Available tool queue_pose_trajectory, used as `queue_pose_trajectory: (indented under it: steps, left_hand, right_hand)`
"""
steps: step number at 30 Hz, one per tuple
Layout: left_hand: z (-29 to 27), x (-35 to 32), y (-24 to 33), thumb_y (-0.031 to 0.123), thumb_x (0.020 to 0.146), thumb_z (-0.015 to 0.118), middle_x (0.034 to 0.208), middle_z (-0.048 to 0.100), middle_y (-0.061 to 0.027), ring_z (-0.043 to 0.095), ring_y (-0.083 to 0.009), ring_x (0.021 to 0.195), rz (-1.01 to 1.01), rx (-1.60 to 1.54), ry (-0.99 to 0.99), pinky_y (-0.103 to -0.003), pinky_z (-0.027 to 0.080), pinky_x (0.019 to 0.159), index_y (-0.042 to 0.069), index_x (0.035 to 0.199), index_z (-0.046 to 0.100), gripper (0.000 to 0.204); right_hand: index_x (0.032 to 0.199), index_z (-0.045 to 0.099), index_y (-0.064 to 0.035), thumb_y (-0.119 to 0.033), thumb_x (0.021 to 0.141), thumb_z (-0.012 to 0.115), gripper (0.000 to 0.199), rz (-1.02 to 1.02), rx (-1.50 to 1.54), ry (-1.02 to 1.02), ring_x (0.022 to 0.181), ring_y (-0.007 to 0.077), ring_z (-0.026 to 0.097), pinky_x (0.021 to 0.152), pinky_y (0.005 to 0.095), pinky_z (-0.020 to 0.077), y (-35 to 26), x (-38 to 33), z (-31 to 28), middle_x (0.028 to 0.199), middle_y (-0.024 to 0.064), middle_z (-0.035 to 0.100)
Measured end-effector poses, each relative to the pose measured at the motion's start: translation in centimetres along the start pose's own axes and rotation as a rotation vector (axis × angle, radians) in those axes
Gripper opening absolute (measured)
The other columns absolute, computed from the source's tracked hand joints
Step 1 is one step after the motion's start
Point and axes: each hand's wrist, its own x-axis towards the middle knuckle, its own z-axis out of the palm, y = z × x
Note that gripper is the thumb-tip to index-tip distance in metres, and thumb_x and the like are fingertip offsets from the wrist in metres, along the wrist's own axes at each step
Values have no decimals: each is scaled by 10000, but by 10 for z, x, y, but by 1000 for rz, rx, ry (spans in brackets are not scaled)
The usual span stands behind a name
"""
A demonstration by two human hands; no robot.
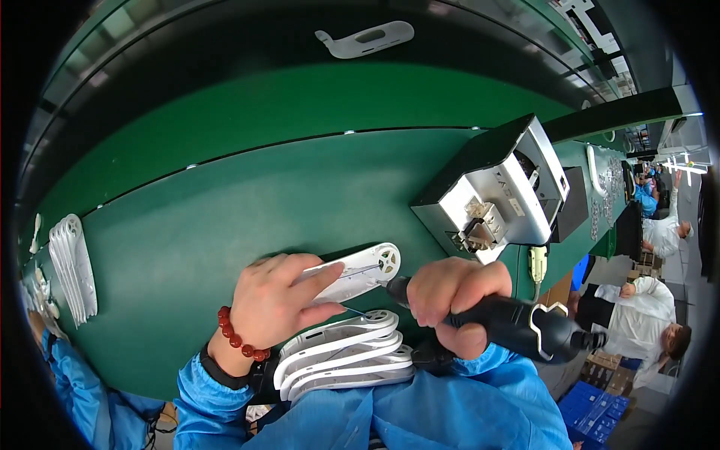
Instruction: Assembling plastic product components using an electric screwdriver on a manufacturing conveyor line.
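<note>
A long white plastic shell (361, 278) with a round spoked end lies on the green bench in front of me. A thin dark wire runs along it. My left hand (279, 294), wearing a red bead bracelet, grips the shell with its fingers across the near end. In my right hand (457, 294) is a black electric screwdriver (517, 324), held almost level. Its tip points left at the shell's round end; whether it touches cannot be made out. Close to my body, below both hands, sits a stack of similar white shells (341, 358).
A box-shaped screw feeder (495, 202) stands to the right, with a pale green handheld tool (538, 262) beside it. Another shell stack (73, 266) is at far left. One shell (371, 39) lies beyond the bench's back edge. Co-workers (637, 319) are at right; a blue sleeve (94, 397) shows at lower left.
</note>
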Motion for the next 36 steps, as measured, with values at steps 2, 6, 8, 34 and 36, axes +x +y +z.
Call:
queue_pose_trajectory:
  steps: [2,6,8,34,36]
  left_hand:
    - [1,0,1,357,660,812,974,616,-29,632,-211,726,-6,-12,-1,-339,531,637,144,1068,712,471]
    - [2,3,2,322,607,836,980,638,-54,646,-242,769,10,-32,-11,-359,529,658,125,1079,712,526]
    - [3,3,-1,357,630,813,966,611,-34,630,-216,743,21,-3,17,-351,522,640,138,1063,716,496]
    - [0,3,3,430,649,763,959,614,-57,605,-248,712,56,24,-5,-365,506,612,172,994,742,431]
    - [0,3,3,427,647,764,961,618,-57,613,-249,717,58,23,2,-365,509,615,171,1000,743,436]
  right_hand:
    - [985,486,-35,-154,839,735,312,-50,4,-50,616,221,591,583,381,491,3,2,-2,719,114,599]
    - [995,496,-25,-162,834,736,320,-149,-28,-34,622,223,596,572,375,489,4,-2,-1,732,119,599]
    - [1003,502,-25,-158,840,734,314,-43,-33,11,616,223,588,576,372,479,-3,1,2,747,117,596]
    - [1026,428,-81,-362,918,662,382,-177,-281,290,584,179,548,550,339,464,-67,30,-50,712,80,546]
    - [1026,429,-81,-363,917,664,383,-169,-283,281,585,179,547,550,338,463,-68,30,-49,712,80,546]
